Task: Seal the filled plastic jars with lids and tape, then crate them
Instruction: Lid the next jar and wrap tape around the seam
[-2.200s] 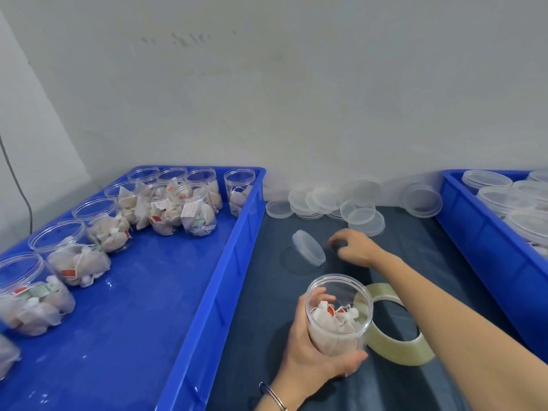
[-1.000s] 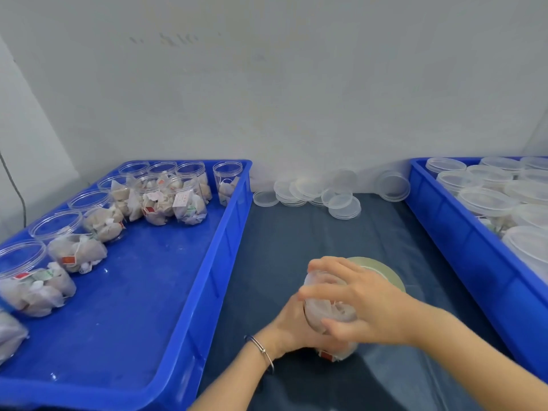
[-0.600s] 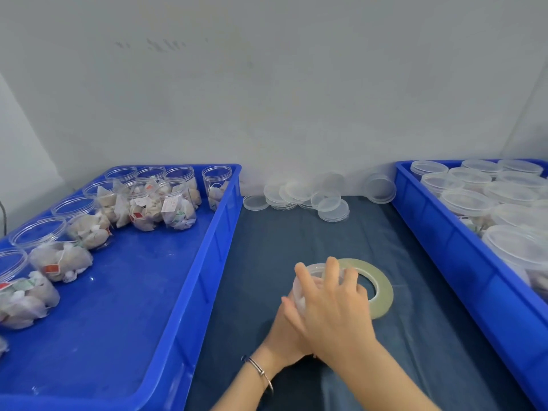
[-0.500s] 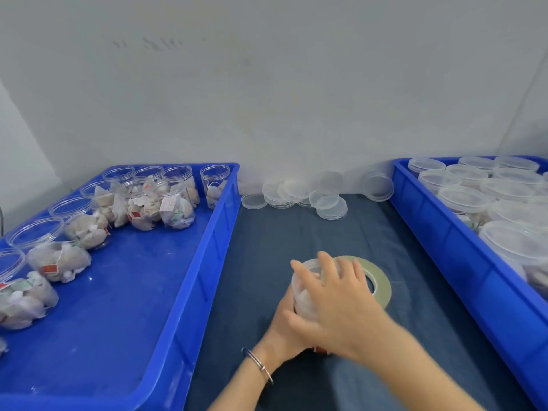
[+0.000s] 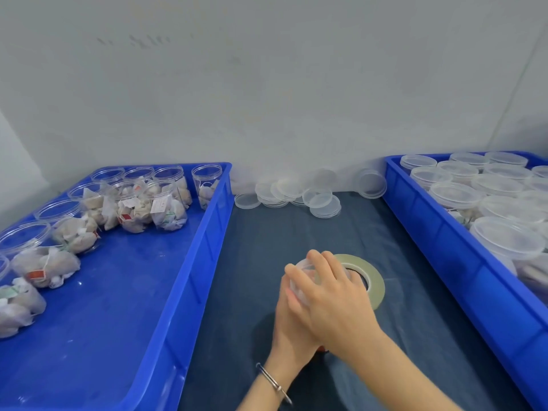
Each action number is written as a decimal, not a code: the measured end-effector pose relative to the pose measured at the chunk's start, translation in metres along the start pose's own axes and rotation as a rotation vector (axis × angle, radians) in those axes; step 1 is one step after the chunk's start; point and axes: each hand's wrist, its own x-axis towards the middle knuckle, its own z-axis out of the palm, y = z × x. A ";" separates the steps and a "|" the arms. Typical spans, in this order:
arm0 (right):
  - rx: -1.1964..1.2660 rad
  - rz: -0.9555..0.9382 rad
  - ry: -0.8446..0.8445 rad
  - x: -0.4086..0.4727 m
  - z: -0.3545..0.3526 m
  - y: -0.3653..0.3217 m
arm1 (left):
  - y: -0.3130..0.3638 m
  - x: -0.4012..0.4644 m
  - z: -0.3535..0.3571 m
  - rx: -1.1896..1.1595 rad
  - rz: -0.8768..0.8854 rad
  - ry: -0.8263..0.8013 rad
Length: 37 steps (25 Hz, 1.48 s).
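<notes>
- A clear plastic jar, mostly hidden by two hands, stands on the dark blue cloth between two blue crates.
- The right hand lies over the jar's top, fingers curled down around its translucent lid.
- The left hand wraps the jar's side from the near left, fingers closed on it; a thin metal bangle circles that wrist.
- A roll of clear tape lies flat just right of the jar, partly behind the right hand.
- Beyond the jar, against the white wall, loose clear lids lie scattered and overlapping.
- Left of the jar, a blue crate holds open jars of tea bags along its far and left sides.
- Right of the jar, a second blue crate is packed with lidded jars.
</notes>
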 end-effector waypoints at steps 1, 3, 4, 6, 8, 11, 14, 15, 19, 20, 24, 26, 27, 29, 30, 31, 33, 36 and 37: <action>-0.027 0.051 0.001 -0.001 0.001 -0.004 | 0.005 -0.001 0.017 0.044 0.009 0.084; -0.045 0.105 0.006 -0.002 -0.001 -0.005 | 0.012 0.005 0.023 0.200 -0.047 0.252; -0.032 0.134 -0.009 -0.002 -0.002 -0.005 | 0.003 0.008 0.024 0.297 -0.015 0.335; -0.017 0.161 -0.021 -0.002 -0.002 -0.008 | 0.000 0.013 0.025 0.230 0.094 0.369; 0.140 0.137 -0.008 0.002 -0.004 -0.005 | -0.005 0.014 0.018 -0.122 -0.098 0.295; 1.063 0.409 0.002 0.012 -0.010 0.034 | -0.021 0.001 0.019 -0.529 0.044 0.266; 0.677 0.406 -0.293 -0.019 0.004 0.093 | -0.054 -0.017 -0.005 -0.533 0.049 0.027; 0.441 0.324 -0.510 -0.034 0.013 0.105 | -0.055 -0.019 -0.008 -0.497 0.045 0.014; -0.092 0.083 -0.609 -0.071 0.015 0.115 | -0.042 -0.038 -0.017 -0.458 0.131 0.243; -0.112 0.100 -0.498 -0.073 0.011 0.113 | -0.037 -0.041 -0.020 -0.468 0.158 0.350; 0.746 0.769 -0.157 -0.072 -0.023 0.101 | 0.003 -0.041 -0.040 -0.505 0.240 0.597; 1.062 0.858 -0.001 -0.073 -0.059 0.084 | 0.030 -0.038 -0.048 -0.447 0.295 0.427; 1.055 0.804 0.016 -0.075 -0.074 0.072 | 0.043 -0.037 -0.048 -0.405 0.314 0.295; 0.913 0.646 0.050 -0.077 -0.090 0.048 | 0.062 -0.035 -0.042 -0.320 0.334 0.069; 0.821 0.569 0.087 -0.080 -0.092 0.039 | 0.066 -0.036 -0.037 -0.288 0.333 -0.008; 0.751 0.518 0.117 -0.082 -0.093 0.033 | 0.068 -0.037 -0.033 -0.267 0.329 -0.057; 0.690 0.494 0.135 -0.085 -0.097 0.026 | 0.070 -0.043 -0.032 -0.295 0.301 -0.082; 0.652 0.458 0.145 -0.086 -0.103 0.024 | 0.070 -0.049 -0.038 -0.527 0.214 -0.009; 0.643 0.429 0.140 -0.086 -0.104 0.024 | 0.069 -0.047 -0.041 -0.614 0.160 0.008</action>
